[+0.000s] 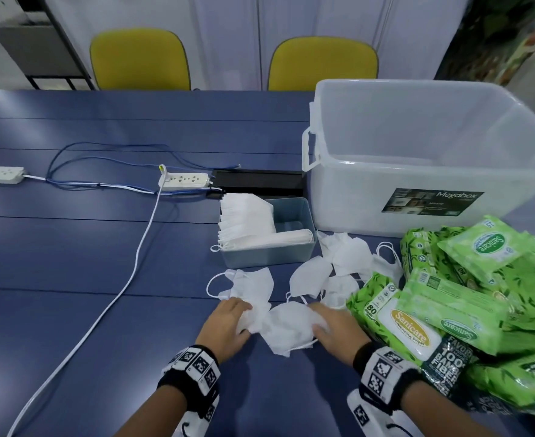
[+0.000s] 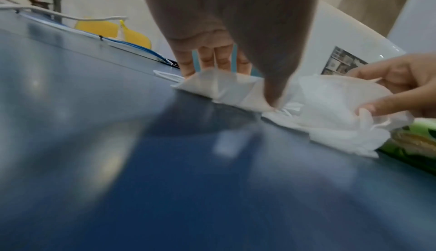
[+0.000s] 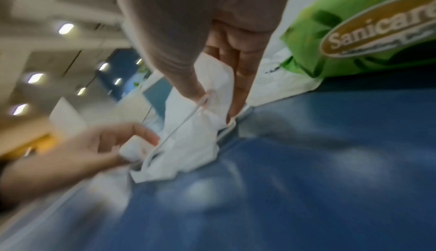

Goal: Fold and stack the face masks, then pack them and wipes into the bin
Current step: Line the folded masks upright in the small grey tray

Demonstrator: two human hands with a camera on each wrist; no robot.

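A crumpled white face mask [image 1: 286, 331] lies on the blue table [image 1: 71, 310] near the front edge, between my two hands. My left hand [image 1: 242, 320] pinches its left end, thumb against fingers, and partly rests on a second mask [image 1: 253, 287]. My right hand [image 1: 318, 320] pinches the right end; in the right wrist view the mask [image 3: 191, 143] and an ear loop run between its thumb and fingers [image 3: 240, 87]. Several loose masks [image 1: 351, 255] lie behind. Green wipes packs [image 1: 449, 298] are heaped at the right. The clear bin [image 1: 417, 190] stands at the back right.
A small grey-blue tray [image 1: 294, 257] holding folded masks stands just behind the loose ones. Two power strips [image 1: 184, 181] with white and blue cables [image 1: 134, 263] cross the table's left half. Two yellow chairs [image 1: 140, 58] stand beyond the far edge.
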